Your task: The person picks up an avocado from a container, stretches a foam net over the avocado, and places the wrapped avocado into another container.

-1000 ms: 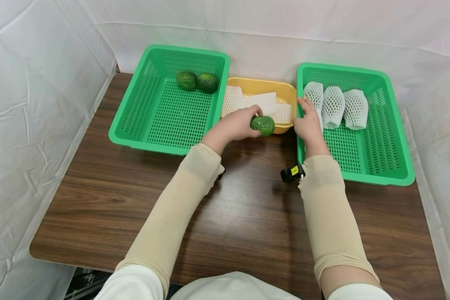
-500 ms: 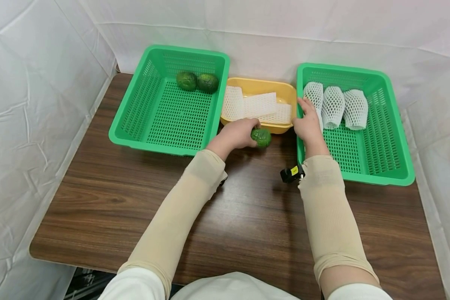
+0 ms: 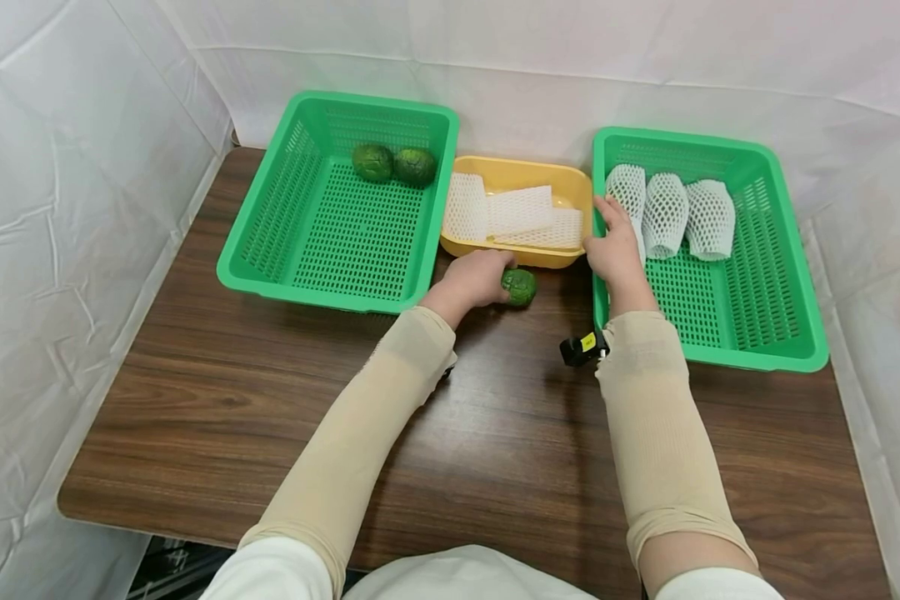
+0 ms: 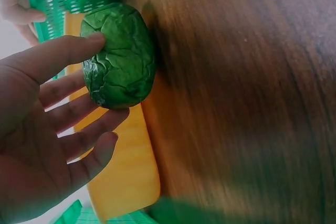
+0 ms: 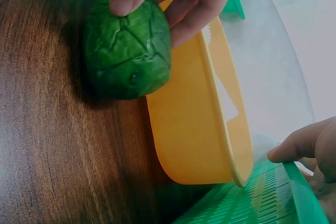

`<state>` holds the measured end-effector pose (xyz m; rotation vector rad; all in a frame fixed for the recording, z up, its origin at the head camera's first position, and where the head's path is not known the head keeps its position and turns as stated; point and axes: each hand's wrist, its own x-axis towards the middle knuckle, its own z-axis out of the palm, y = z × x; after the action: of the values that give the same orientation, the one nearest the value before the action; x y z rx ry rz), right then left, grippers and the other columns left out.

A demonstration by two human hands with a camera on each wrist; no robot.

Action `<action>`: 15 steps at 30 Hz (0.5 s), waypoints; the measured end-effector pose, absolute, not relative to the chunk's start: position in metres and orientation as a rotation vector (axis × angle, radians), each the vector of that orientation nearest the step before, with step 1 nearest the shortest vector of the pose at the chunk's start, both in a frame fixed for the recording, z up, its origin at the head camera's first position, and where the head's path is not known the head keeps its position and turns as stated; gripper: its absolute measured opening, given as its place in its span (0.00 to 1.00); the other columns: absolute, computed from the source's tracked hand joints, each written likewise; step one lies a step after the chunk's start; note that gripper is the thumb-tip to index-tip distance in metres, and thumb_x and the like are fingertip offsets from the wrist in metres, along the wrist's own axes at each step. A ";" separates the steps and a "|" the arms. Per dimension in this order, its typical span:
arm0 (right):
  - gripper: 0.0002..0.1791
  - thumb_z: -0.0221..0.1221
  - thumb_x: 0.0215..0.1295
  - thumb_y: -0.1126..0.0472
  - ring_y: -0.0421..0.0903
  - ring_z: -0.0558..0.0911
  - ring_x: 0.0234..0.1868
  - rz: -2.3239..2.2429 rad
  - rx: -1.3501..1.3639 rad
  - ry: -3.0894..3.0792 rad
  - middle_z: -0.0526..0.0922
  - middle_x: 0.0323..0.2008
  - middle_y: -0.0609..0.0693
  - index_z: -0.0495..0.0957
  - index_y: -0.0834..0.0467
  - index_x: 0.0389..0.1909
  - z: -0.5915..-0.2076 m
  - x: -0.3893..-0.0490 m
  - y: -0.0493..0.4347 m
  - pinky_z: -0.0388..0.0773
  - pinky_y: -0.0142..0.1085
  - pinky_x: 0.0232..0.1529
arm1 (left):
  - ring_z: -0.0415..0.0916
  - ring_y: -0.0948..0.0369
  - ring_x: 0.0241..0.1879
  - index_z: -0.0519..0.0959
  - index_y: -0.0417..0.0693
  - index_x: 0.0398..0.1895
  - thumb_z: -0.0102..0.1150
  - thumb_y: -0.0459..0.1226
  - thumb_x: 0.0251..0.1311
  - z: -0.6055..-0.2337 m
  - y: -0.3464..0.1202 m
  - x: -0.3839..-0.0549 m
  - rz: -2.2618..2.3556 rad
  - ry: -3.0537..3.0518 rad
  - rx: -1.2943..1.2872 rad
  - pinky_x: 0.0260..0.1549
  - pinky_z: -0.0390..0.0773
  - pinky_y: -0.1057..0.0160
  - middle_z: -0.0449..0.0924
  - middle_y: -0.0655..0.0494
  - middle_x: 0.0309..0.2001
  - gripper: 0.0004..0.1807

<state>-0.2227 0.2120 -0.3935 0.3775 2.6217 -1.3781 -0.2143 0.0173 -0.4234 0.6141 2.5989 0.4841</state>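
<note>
Near yellow tub (image 3: 549, 259), over/on counter (image 3: 510, 433) (unclear which): 1 avocado (image 3: 522, 287), pinched in L hand (image 3: 476, 277); R hand (image 3: 617, 255) gripped R basket (image 3: 750, 358). Light, even pinch was prob. best vs. bruising.

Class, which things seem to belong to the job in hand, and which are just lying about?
Likely the job:
green fruit, held by the left hand
left basket with two fruits
yellow tray with flat white nets
right basket with bulging white nets, gripped by the right hand

Likely just about:
white sheeting
unclear dark things, lower left
</note>
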 end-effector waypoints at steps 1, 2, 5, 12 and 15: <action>0.36 0.41 0.65 0.74 0.44 0.39 0.71 -1.376 0.378 2.623 0.38 0.73 0.43 0.48 0.50 0.72 -0.393 -0.223 0.212 0.57 0.39 0.56 | 0.72 0.59 0.49 0.70 0.53 0.59 0.62 0.44 0.56 -0.424 0.018 -0.215 0.484 2.598 0.614 0.44 0.72 0.58 0.74 0.58 0.54 0.26; 0.36 0.41 0.65 0.74 0.44 0.39 0.71 -1.375 0.379 2.623 0.38 0.73 0.42 0.48 0.50 0.72 -0.393 -0.223 0.212 0.57 0.39 0.56 | 0.72 0.59 0.49 0.70 0.53 0.59 0.62 0.44 0.56 -0.425 0.018 -0.215 0.481 2.597 0.614 0.44 0.72 0.58 0.73 0.58 0.54 0.26; 0.36 0.41 0.65 0.74 0.44 0.39 0.71 -1.375 0.384 2.619 0.38 0.73 0.42 0.48 0.50 0.72 -0.393 -0.223 0.212 0.57 0.39 0.56 | 0.72 0.59 0.49 0.70 0.53 0.59 0.62 0.44 0.56 -0.426 0.018 -0.216 0.474 2.602 0.612 0.44 0.72 0.58 0.74 0.58 0.54 0.26; 0.37 0.41 0.64 0.74 0.43 0.40 0.71 -1.389 0.390 2.611 0.38 0.72 0.40 0.48 0.49 0.72 -0.394 -0.223 0.212 0.57 0.38 0.55 | 0.71 0.59 0.48 0.71 0.53 0.58 0.63 0.43 0.55 -0.424 0.019 -0.216 0.478 2.597 0.599 0.44 0.72 0.58 0.73 0.58 0.54 0.26; 0.36 0.41 0.65 0.74 0.43 0.40 0.71 -1.386 0.389 2.615 0.38 0.72 0.40 0.48 0.49 0.72 -0.395 -0.224 0.213 0.58 0.38 0.55 | 0.71 0.59 0.48 0.71 0.53 0.58 0.64 0.43 0.54 -0.425 0.019 -0.215 0.475 2.606 0.597 0.43 0.72 0.58 0.74 0.58 0.53 0.26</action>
<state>-0.2237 0.2130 -0.3946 0.3887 2.6153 -1.3858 -0.2155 0.0193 -0.4247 0.5972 2.6064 0.4752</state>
